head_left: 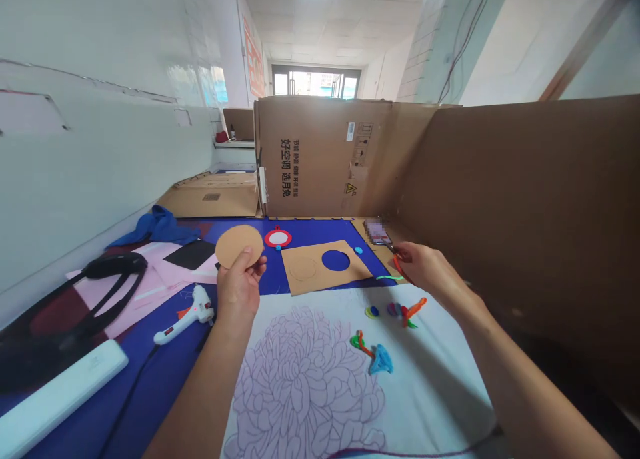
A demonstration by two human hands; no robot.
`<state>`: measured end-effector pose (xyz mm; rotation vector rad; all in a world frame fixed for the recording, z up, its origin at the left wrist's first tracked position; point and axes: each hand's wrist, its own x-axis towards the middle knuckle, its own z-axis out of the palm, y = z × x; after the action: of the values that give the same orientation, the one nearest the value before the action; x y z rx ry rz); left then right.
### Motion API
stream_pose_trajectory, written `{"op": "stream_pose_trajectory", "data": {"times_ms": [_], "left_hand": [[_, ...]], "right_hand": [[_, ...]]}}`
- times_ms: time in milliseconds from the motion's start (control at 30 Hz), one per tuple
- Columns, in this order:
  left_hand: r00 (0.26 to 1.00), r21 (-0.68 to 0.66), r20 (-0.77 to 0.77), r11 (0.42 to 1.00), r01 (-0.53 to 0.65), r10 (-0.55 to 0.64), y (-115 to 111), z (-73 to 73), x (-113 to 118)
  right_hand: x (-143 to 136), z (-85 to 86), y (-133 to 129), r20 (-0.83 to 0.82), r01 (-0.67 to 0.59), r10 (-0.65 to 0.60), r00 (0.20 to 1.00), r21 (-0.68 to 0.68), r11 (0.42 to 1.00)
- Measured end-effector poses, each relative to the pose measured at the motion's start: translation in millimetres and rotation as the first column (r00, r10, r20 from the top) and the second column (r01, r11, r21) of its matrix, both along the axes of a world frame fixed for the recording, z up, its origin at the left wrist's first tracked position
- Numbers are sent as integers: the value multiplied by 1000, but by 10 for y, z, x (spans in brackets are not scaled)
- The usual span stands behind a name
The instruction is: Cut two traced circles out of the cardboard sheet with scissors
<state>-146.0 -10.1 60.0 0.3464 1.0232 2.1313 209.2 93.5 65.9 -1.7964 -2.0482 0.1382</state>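
Note:
A round cardboard disc (237,245) is pinched in my left hand (240,282), thumb on its face, raised above the blue table. My right hand (420,262) is closed round the orange handles of a pair of scissors (397,257), whose tip points toward a phone-like object (377,232) at the back right. Between the hands lies a cardboard sheet (325,282) with one round hole and a drawn circle beside it. Just behind the disc sits a red-rimmed white round piece (278,238).
A white cloth with a flower outline (305,385) covers the front, bearing blue (381,359) and orange (415,310) pipe-cleaner-like shapes. At left lie a glue gun (187,315), black headset-like straps (115,272), pink sheets and a white power strip (65,395). Cardboard walls (320,159) stand behind and right.

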Motion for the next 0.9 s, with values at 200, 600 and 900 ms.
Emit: {"op": "stream_pose_trajectory", "data": {"times_ms": [200, 600, 900], "left_hand": [[995, -74, 94, 997, 23, -16, 44, 22, -13], [992, -93, 95, 992, 85, -77, 82, -36, 9], [937, -190, -10, 920, 342, -350, 79, -197, 133]], "right_hand": [[446, -125, -145, 240, 123, -89, 967, -132, 984], [647, -477, -671, 398, 224, -93, 912, -295, 929], [309, -118, -617, 77, 40, -29, 997, -154, 987]]}}
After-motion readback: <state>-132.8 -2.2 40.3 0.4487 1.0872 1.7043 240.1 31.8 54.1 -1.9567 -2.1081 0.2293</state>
